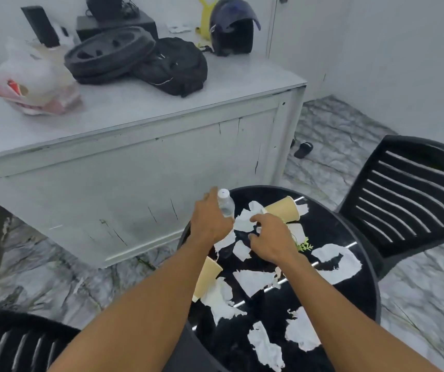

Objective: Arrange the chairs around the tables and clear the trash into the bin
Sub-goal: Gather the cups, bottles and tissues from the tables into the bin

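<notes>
Clearing had barely begun: torn white paper scraps and tan paper cups littered our round black table. Our left hand wrapped a clear plastic bottle; our right hand hovered half-curled, empty. Beyond, a black slatted chair stood at the table's edge; we saw no bin.

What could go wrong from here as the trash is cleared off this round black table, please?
The left hand holds the plastic bottle at the table's far edge; a slip could send it to the floor. The tipped paper cup overhangs the near-left rim and may roll off if bumped. The right hand reaching among loose torn paper scraps could sweep some over the side.
</notes>
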The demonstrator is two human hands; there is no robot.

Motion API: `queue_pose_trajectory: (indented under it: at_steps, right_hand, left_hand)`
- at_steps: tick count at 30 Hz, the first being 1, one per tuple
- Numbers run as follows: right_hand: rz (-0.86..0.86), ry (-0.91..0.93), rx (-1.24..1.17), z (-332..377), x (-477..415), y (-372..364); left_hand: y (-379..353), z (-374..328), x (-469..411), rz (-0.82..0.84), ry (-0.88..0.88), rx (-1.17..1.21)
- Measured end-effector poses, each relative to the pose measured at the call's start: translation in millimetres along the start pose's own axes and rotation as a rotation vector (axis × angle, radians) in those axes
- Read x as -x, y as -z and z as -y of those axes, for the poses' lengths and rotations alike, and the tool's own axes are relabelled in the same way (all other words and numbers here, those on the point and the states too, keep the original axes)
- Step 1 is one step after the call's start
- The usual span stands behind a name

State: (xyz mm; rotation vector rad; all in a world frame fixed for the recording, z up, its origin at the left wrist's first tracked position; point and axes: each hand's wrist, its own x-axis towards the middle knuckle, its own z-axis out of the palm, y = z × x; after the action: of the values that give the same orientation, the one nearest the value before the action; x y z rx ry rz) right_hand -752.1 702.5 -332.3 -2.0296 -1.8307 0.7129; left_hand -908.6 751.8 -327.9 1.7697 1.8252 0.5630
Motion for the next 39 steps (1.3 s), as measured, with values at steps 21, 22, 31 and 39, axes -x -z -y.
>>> queue_pose_trajectory:
  at_steps: [21, 22, 31, 39]
  right_hand:
    - [0.095, 0.301, -0.032, 129.0, 9.8, -14.8]
    - [0.109, 0.335, -0.019, 149.2, 19.5, -19.9]
    - [0.213, 0.702, 0.007, 342.6, 172.2, -101.5]
    - [0.389, 1.011, -0.011, 468.9, 327.1, -213.1]
  left_hand:
    - [111.8, 60.1, 62.8, -0.344, 0.124, 0.239]
    - [131.5, 71.0, 78.2, -0.382, 0.127, 0.249]
    - [307.2, 181.2, 270.2, -0.728, 0.176, 0.149]
    - [396.2, 293.9, 459.7, -1.018, 0.435, 0.019]
